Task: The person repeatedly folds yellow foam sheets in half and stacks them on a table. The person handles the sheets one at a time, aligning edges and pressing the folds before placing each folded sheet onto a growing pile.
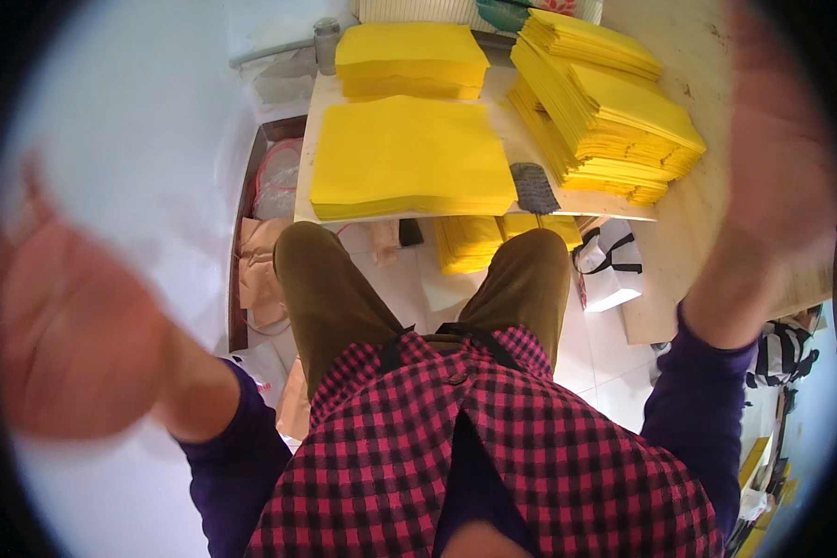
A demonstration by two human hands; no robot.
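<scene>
My left hand (74, 325) is raised close to the camera at the left edge, its palm large and blurred. High at the right edge is my right hand (783, 149), also blurred and cut off by the rim. The fingers of both are smeared or out of sight, and neither hand touches the table. Before my knees lies a wide stack of flat yellow sheets (409, 153), with a second yellow stack (409, 60) behind it. A taller, uneven pile of folded yellow pieces (614, 112) stands to the right. A dark grey cloth (534, 188) rests at the table's front edge.
A glass jar (326, 45) stands at the back left corner of the pale table (581, 202). More yellow bundles (465, 244) are underneath. A white bag with black handles (612, 270) and a brown paper bag (260, 270) flank my knees. A white wall (158, 112) rises left.
</scene>
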